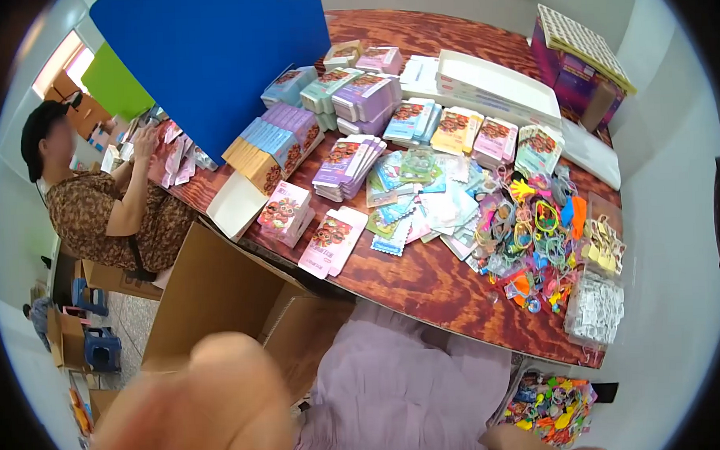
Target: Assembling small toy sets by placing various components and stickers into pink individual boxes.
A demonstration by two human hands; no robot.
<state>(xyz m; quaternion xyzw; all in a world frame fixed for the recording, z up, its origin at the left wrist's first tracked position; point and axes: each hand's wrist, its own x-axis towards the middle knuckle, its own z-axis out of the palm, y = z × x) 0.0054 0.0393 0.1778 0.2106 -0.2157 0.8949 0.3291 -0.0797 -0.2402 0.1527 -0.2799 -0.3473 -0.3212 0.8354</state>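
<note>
In the head view, the left hand (196,405), badly blurred, is nearest an open cardboard box (211,290) below the near edge of the surface (426,290); I cannot tell how far open its grip is or whether it holds anything. Only a sliver of the right arm (534,441) shows, beside a container of colourful toys (549,409) below the near right corner; its grip is out of sight. A pink carton (331,242) lies by the near edge, and small toys (534,227) heap toward the right edge.

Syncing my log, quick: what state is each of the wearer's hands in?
Left hand: too blurred to tell open or closed.
Right hand: only a strip at the lower edge; can't tell.
</note>
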